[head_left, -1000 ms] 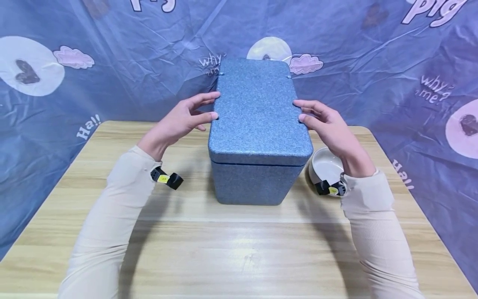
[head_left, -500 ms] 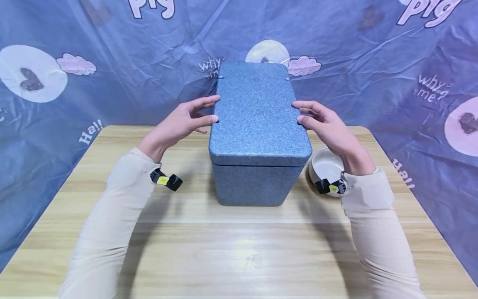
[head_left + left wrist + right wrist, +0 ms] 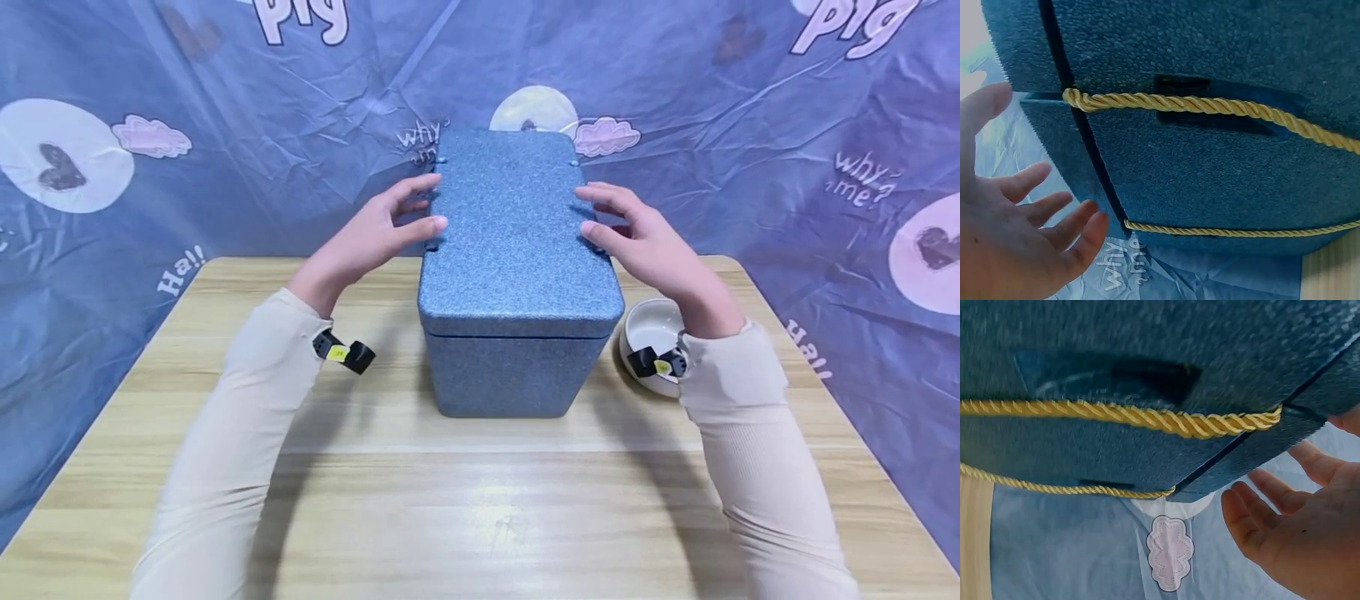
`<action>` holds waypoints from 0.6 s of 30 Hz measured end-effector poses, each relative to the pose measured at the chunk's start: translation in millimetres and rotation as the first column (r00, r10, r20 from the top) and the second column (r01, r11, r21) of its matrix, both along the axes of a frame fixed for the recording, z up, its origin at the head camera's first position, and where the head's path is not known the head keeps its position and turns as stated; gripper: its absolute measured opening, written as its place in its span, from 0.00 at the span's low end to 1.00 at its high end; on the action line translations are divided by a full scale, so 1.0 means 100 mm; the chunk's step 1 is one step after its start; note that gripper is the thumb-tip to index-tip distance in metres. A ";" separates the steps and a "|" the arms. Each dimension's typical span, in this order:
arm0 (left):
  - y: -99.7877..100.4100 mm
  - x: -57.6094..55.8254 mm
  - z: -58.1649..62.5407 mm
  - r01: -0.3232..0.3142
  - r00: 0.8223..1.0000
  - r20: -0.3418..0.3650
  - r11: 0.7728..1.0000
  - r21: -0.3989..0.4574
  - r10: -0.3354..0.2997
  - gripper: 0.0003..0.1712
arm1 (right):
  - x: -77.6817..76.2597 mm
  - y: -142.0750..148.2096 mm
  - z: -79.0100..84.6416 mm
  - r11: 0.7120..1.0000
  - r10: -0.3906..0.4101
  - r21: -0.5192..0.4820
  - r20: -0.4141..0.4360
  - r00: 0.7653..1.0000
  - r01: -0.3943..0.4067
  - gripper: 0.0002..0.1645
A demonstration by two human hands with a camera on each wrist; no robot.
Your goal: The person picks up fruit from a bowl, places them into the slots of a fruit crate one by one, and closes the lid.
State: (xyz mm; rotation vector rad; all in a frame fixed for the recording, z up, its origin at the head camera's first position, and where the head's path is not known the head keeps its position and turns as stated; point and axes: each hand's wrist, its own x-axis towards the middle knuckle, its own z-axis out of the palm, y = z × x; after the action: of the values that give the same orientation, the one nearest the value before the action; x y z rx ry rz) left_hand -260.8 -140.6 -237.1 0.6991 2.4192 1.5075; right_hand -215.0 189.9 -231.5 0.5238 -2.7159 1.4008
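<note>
A blue foam cooler box (image 3: 519, 375) stands on the table, its lid (image 3: 521, 250) seated on top with a thin dark seam below. At the lid's left edge is my left hand (image 3: 367, 237), thumb and fingers spread, fingertips overlapping the edge in the head view. My right hand (image 3: 645, 242) mirrors it at the right edge, thumb over the lid's top. Lower fingers of the left hand (image 3: 1041, 231) hang beside the box in the left wrist view. In the right wrist view, fingers of the right hand (image 3: 1304, 531) are likewise loosely extended. Neither hand grips anything.
Twisted yellow ropes (image 3: 1210, 105) run along the box's sides, past a recessed slot. A white bowl (image 3: 651, 329) sits right of the box, partly behind the right wrist. The wooden table (image 3: 480, 517) backs onto a blue printed cloth (image 3: 300, 125).
Both hands have shifted slightly up and inward over the lid's edges, with fingertips lifting and thumbs moving onto the top. The view has tilted slightly; box and bowl stay put.
</note>
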 end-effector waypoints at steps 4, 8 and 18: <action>0.09 -0.10 0.02 -0.018 0.993 -0.118 0.995 -0.097 0.006 0.41 | -0.11 -0.01 0.03 0.997 0.036 0.076 -0.040 0.999 -0.032 0.30; 0.15 -0.20 0.03 -0.052 0.981 -0.192 0.979 -0.199 0.013 0.42 | -0.22 0.00 0.03 0.989 0.068 0.130 -0.019 0.997 -0.065 0.32; 0.17 -0.34 -0.03 -0.065 0.978 -0.209 0.972 -0.227 0.016 0.43 | -0.40 0.01 0.05 0.962 0.109 0.258 -0.053 0.993 -0.092 0.32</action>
State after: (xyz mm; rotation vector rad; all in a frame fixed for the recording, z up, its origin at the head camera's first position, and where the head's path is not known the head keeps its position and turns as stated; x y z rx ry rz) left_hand -294.9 -123.3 -240.0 0.7922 2.7210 1.1867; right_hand -255.2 190.7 -226.7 0.7177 -2.8684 1.0331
